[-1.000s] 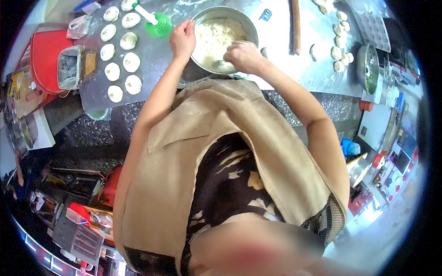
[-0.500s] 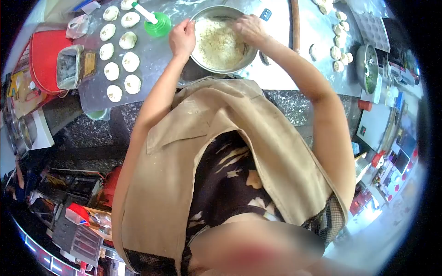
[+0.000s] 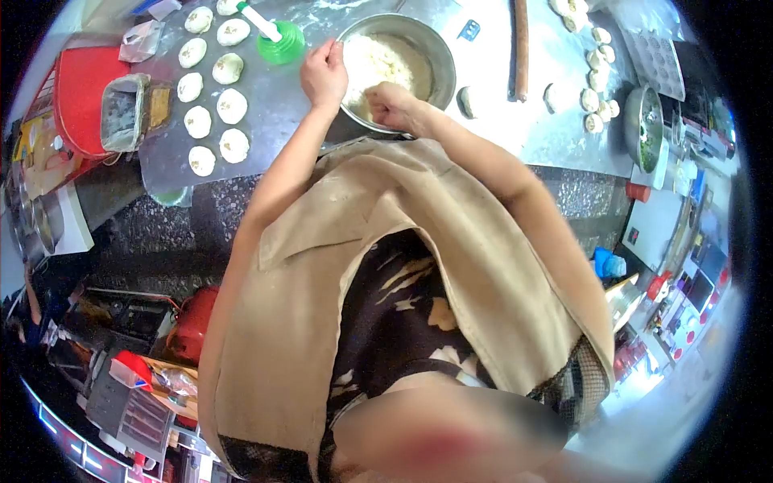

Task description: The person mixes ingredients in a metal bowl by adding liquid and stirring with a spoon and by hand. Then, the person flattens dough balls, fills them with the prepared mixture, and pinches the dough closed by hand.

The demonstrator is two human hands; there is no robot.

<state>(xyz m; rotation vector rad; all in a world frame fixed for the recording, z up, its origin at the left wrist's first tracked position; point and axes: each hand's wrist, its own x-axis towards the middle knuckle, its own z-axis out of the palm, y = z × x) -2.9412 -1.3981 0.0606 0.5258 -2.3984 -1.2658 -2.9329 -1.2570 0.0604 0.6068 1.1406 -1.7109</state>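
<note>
A metal mixing bowl (image 3: 444, 68) stands at the table's near edge, with a pale, crumbly flour mixture (image 3: 398, 63) inside. My left hand (image 3: 324, 75) is closed on the bowl's left rim. Inside the bowl, at its near side, my right hand (image 3: 392, 106) has its fingers curled in low over the mixture; what they hold, if anything, is hidden. Just left of my left hand stands a green squeeze bottle (image 3: 281, 45) with a white nozzle. A single dough piece (image 3: 469, 102) lies to the right of the bowl.
Two rows of round dough pieces (image 3: 231, 106) lie on the metal table (image 3: 278, 101) at the left. A rolling pin (image 3: 521, 52) lies right of the bowl. Farther right are smaller dough pieces (image 3: 597, 79) and a metal bowl of greens (image 3: 644, 121). A red chair (image 3: 79, 97) is far left.
My right hand has moved from the bowl's far right side to its near side, down and left. My left hand stays on the rim. The view has shifted slightly.
</note>
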